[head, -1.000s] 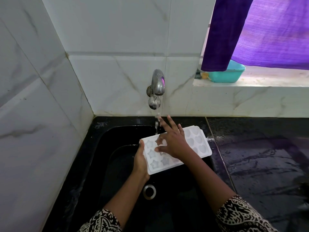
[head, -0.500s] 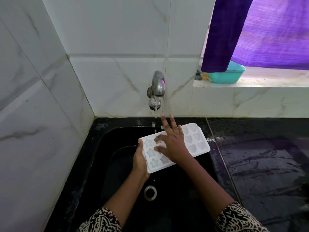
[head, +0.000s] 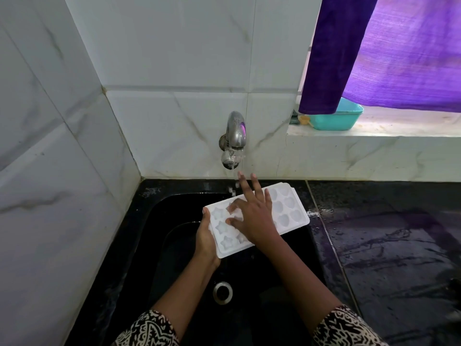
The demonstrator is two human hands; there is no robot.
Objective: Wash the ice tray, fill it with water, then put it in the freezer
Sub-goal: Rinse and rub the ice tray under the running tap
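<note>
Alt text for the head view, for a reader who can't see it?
A left hand grips the end of a white ice tray over a black sink, while the right hand lies spread on its moulds under a dribbling wall tap.

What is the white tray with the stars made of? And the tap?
The ice tray looks like white plastic, smooth and translucent at its moulded star and heart cups. The tap looks like polished metal: silvery, with a purple reflection.

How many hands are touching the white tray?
2. The left hand grips the left end of the tray above the sink. The right hand lies flat on top of it, fingers spread, below the tap.
</note>
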